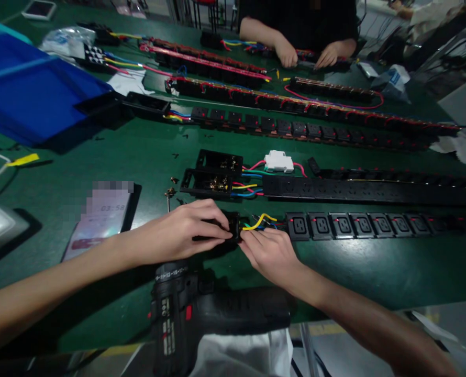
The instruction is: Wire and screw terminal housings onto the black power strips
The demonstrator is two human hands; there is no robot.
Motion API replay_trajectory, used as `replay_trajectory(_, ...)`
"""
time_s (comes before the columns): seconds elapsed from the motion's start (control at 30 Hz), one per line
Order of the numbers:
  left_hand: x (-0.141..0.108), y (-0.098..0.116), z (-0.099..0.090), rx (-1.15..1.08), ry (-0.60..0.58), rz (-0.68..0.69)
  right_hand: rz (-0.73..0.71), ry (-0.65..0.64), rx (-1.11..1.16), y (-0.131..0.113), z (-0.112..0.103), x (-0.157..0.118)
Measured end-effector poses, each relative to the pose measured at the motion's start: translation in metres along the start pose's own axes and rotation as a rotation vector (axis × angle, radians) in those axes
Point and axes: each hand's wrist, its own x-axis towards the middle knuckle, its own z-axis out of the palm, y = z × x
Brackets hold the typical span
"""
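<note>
My left hand (196, 230) reaches in from the left, its thumb and fingers closed on a small black plastic box (233, 222), which they mostly cover. My right hand (270, 256) is closed at the box's right end, fingertips by the wire entry; what they pinch is hidden. A yellow wire (260, 221) arches up beside those fingers, with darker wires under it. These wires lead toward a black socket strip (343, 225) on the right. Just behind, two open black boxes (186, 180) hold brass screws and join coloured wires. A black cordless drill (174, 309) lies below my hands.
A phone (103, 217) lies left of my hand. Beyond are a white breaker (279, 161), more socket strips (315, 128) and a blue bin (32, 89). Across the green table (139, 146), another person's hands (327, 55) work on a strip. Loose screws (170, 191) lie nearby.
</note>
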Motion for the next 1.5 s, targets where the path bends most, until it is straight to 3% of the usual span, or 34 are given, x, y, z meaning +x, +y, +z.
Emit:
replay_trajectory(0.47,0.003,0.004,0.013,-0.055,0.151,-0.153,-0.005,0.011,0.001,-0.001,-0.001,0.0)
replay_trajectory(0.97,0.002,0.009,0.0,0.131,-0.064,-0.098,-0.001,0.024,0.018,0.0,0.0,0.001)
replay_trajectory(1.2,0.002,0.002,-0.007,0.15,-0.097,-0.054,0.001,0.019,0.021,-0.001,-0.001,0.001)
replay_trajectory(1.5,-0.001,-0.005,0.001,0.089,-0.085,-0.057,-0.03,-0.003,0.034,0.002,-0.001,0.0)
